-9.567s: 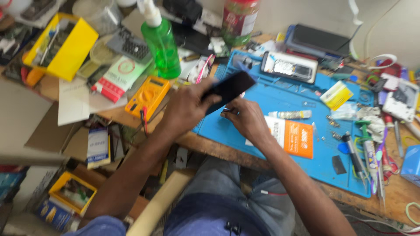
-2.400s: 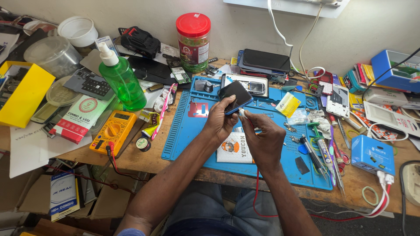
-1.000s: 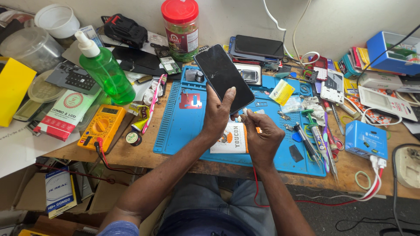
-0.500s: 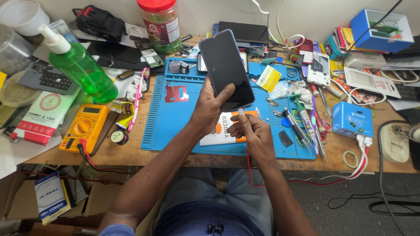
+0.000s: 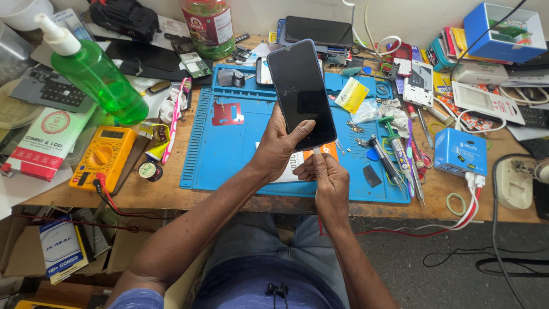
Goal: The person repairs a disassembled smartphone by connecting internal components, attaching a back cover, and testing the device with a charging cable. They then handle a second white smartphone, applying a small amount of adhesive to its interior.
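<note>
Head view: phone (image 5: 301, 94) lengthwise, top end away.

jar (image 5: 209, 26) top cut off, phone (image 5: 301, 94) bottom hidden

Black phone (image 5: 301, 94), blue mat (image 5: 229, 149), green bottle (image 5: 100, 77), yellow multimeter (image 5: 104, 157)

My left hand (image 5: 280, 146) holds a phone (image 5: 301, 94) upright, its screen dark and blank. Far left of my hands lies a flat white-and-red box (image 5: 43, 143), with a yellow multimeter (image 5: 104, 157) and its small grey display beside it. Right of my hands sits a blue box (image 5: 461, 151); a yellow packet (image 5: 351, 95) lies just beyond the phone.
</note>
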